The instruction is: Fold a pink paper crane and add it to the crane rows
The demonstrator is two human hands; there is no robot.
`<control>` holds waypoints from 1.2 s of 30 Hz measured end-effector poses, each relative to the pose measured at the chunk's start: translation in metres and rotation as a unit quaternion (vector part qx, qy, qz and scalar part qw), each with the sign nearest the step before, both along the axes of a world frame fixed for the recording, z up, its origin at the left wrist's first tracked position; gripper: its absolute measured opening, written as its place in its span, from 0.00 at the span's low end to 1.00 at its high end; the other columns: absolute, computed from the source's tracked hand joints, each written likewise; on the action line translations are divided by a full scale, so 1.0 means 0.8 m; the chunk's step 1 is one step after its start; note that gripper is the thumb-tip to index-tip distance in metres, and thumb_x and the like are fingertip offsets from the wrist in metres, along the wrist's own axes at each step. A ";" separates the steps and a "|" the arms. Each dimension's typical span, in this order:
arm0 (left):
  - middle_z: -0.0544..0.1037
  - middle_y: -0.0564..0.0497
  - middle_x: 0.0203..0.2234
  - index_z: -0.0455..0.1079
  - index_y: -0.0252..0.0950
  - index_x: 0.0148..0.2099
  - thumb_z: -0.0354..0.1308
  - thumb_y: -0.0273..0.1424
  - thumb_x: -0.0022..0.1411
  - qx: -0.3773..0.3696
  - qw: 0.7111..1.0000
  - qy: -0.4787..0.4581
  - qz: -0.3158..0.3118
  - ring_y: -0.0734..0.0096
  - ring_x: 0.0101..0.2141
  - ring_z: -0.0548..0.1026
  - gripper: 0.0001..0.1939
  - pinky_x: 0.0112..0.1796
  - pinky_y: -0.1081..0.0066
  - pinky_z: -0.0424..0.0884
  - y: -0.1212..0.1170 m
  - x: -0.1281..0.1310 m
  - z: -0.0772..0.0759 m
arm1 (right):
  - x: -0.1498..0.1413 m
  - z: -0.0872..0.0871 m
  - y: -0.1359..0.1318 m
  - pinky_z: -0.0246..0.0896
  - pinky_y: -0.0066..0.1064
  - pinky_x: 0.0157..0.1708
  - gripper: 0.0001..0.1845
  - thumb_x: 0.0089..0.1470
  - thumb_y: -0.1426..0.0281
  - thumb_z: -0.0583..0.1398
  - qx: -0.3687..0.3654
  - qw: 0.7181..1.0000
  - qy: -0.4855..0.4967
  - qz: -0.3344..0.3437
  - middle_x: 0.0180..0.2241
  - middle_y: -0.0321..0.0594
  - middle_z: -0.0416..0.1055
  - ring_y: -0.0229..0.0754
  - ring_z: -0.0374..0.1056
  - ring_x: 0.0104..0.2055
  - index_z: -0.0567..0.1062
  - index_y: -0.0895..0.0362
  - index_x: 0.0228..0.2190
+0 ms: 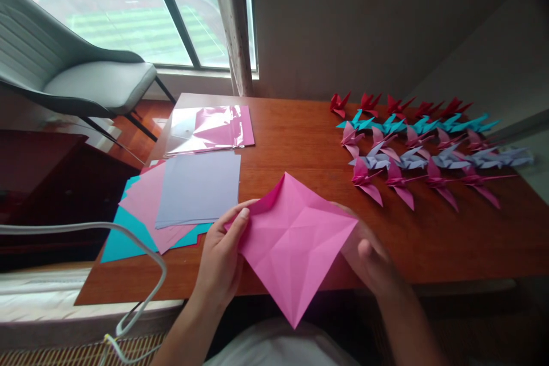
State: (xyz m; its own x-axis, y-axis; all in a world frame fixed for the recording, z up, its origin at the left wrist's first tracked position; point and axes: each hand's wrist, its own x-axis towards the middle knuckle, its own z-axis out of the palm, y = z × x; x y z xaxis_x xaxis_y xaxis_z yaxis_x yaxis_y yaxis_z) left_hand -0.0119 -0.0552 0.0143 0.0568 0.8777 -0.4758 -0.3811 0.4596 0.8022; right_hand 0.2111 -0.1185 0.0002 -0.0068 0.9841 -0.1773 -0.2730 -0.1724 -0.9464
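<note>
Pink paper (294, 246), between left fingers (239, 223), over right fingers (364, 230)

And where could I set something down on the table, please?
Bare wood shows on the table beyond the pink sheet, between the plastic packet and the folded cranes, and at right front, between the cranes and the table's near edge. It's crowded left, with loose sheets, and among the cranes.

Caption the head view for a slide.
Left hand pinches creased pink paper, right hand partly behind it; folded cranes in rows.
</note>
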 end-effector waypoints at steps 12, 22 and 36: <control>0.84 0.46 0.37 0.81 0.36 0.48 0.70 0.38 0.57 0.012 1.000 -0.021 -0.012 0.70 0.34 0.79 0.17 0.32 0.81 0.72 -0.010 0.007 -0.001 | -0.011 0.000 0.003 0.62 0.48 0.62 0.43 0.45 0.53 0.72 -0.003 1.000 -0.021 0.014 0.59 0.46 0.70 0.56 0.63 0.64 0.69 0.49 0.60; 0.84 0.46 0.38 0.79 0.36 0.51 0.66 0.41 0.61 -0.005 0.998 -0.063 -0.028 0.69 0.34 0.80 0.19 0.32 0.79 0.73 -0.016 0.012 0.000 | -0.017 -0.017 0.006 0.62 0.42 0.63 0.30 0.53 0.60 0.69 0.036 0.996 -0.086 0.001 0.60 0.45 0.70 0.50 0.67 0.62 0.73 0.49 0.57; 0.72 0.44 0.62 0.63 0.49 0.67 0.70 0.33 0.57 0.006 0.943 -0.145 -0.301 0.48 0.56 0.74 0.38 0.49 0.61 0.74 -0.022 -0.040 0.005 | -0.017 -0.008 0.004 0.69 0.45 0.56 0.28 0.51 0.53 0.69 -0.003 0.998 -0.051 -0.046 0.53 0.48 0.77 0.55 0.73 0.56 0.79 0.51 0.51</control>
